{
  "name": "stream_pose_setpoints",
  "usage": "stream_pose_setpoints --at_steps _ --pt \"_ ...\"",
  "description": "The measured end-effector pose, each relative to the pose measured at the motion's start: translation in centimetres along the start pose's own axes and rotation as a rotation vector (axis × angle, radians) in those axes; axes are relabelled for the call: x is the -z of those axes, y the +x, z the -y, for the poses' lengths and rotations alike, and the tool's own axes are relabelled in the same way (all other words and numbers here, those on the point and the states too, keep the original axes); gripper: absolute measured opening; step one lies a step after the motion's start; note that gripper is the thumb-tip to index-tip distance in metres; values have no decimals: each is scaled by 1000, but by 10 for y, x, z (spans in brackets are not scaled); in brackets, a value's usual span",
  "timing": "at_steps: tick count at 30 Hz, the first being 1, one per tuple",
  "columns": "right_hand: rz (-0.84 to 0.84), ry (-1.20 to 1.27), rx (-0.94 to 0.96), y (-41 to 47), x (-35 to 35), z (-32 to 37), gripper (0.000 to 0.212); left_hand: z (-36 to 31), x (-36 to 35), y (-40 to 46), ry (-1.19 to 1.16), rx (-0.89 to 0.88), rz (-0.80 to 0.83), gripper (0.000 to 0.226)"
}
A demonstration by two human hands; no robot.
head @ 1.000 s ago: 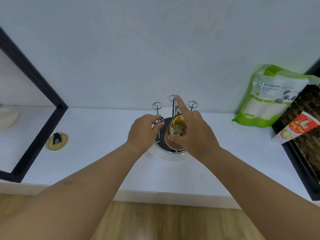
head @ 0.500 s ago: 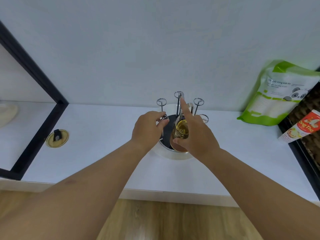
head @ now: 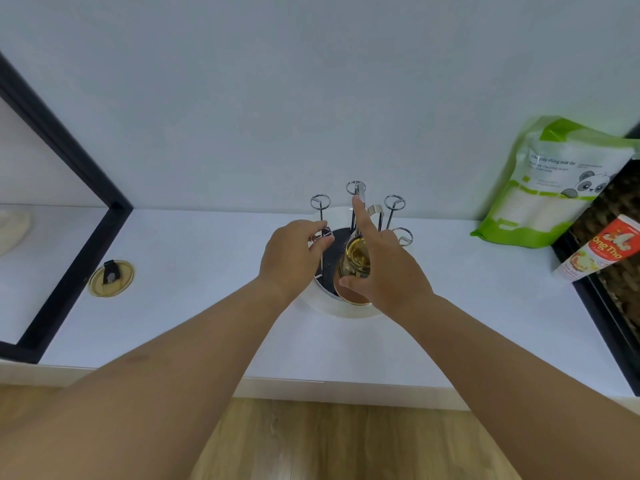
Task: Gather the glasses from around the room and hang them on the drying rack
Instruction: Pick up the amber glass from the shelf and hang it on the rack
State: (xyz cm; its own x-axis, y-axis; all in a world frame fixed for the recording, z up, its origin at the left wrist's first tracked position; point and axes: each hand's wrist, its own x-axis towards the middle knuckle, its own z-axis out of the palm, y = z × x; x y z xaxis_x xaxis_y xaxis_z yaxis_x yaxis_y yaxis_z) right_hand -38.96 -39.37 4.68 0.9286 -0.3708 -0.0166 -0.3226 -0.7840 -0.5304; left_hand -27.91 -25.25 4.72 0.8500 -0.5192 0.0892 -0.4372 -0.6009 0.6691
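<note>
Amber-tinted glass (head: 356, 259) is being gripped inverted by the right hand (head: 384, 271), index finger extended, over the drying rack (head: 356, 216) at twelve o'clock. The left hand (head: 294, 254) is pinching a rack prong. Next, seemingly, lowering it squarely onto a prong.

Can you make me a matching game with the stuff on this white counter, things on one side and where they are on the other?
Things:
1. amber glass
2. green pouch
3. round gold lid
4. drying rack

Places:
A. leaning on the wall, far right
B. in the right hand
C. flat on the counter, left
D. middle, gripped by the left hand

Pairs: 1-B, 2-A, 3-C, 4-D
</note>
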Motion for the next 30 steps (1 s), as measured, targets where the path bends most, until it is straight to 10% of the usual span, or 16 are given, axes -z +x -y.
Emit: stream_pose_setpoints --at_steps 30 --pt "152 12 -30 -40 64 -29 129 -41 -28 -40 71 -104 -14 52"
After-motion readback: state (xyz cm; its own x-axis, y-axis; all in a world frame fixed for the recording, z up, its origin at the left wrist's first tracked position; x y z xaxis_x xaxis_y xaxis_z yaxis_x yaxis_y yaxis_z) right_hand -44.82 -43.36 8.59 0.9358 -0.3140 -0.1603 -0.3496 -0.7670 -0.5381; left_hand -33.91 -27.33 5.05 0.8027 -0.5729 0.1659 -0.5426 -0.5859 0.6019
